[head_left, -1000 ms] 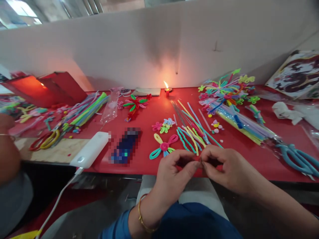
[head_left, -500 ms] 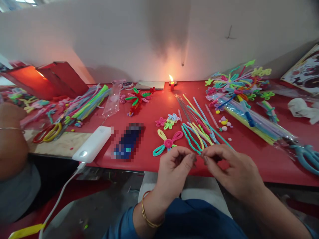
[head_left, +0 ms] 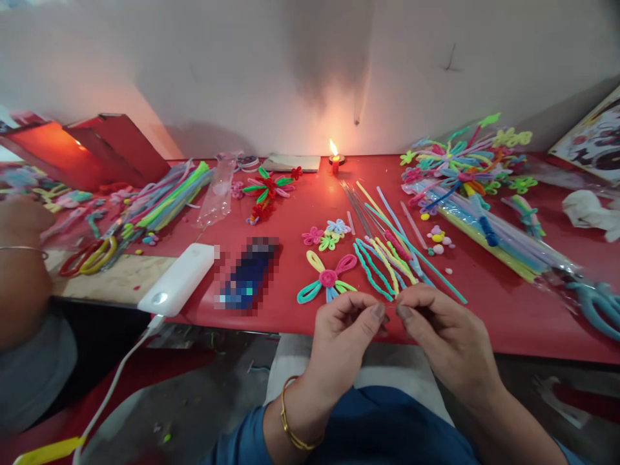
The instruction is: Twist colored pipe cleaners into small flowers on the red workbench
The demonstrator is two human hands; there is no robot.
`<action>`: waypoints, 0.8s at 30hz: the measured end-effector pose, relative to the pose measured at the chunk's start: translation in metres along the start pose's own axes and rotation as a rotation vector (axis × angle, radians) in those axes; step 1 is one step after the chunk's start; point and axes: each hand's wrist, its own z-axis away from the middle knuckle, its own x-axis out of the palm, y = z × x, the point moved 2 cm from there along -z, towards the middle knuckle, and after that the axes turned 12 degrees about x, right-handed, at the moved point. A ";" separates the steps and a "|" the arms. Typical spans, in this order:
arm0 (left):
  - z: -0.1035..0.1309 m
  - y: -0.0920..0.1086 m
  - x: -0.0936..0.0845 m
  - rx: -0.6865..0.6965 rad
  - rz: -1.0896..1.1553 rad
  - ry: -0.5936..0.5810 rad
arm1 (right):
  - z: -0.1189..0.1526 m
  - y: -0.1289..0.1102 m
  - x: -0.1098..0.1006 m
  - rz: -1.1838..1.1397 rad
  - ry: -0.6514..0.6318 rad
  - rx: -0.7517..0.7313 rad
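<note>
My left hand [head_left: 346, 339] and my right hand [head_left: 448, 336] meet just over the table's front edge, each closed in a pinch, fingertips almost touching. Whatever they pinch is too small to make out. Left of them lies a flower of pipe cleaners [head_left: 328, 278] with yellow, pink, green and teal loops and a pink coiled centre. Beyond my fingers lie teal pipe cleaner loops [head_left: 371, 271], with yellow wavy pipe cleaners [head_left: 387, 261] beside them. Small pipe-cleaner flowers [head_left: 328, 237] in pink, blue and green sit behind the larger flower.
A lit candle [head_left: 335, 165] burns near the wall. On the left are a phone [head_left: 249, 274], a white power bank [head_left: 179, 281] with a cable, and scissors [head_left: 97, 256] near another person's arm [head_left: 24, 271]. Bagged pipe cleaners [head_left: 494, 226] and blue scissors [head_left: 600, 307] lie right.
My hands stay pinched together and have shifted slightly, the fingertips now a little lower and further right. The other person's arm at the left has moved a little. The view has tilted slightly.
</note>
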 end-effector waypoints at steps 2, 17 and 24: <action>0.000 0.001 -0.002 0.042 0.000 0.019 | 0.001 0.003 0.000 -0.051 0.012 0.039; 0.004 0.006 0.004 0.054 -0.236 -0.048 | 0.002 0.004 0.006 -0.082 -0.099 0.044; 0.006 0.007 0.001 0.103 -0.351 -0.079 | 0.003 0.004 0.003 -0.067 -0.082 0.017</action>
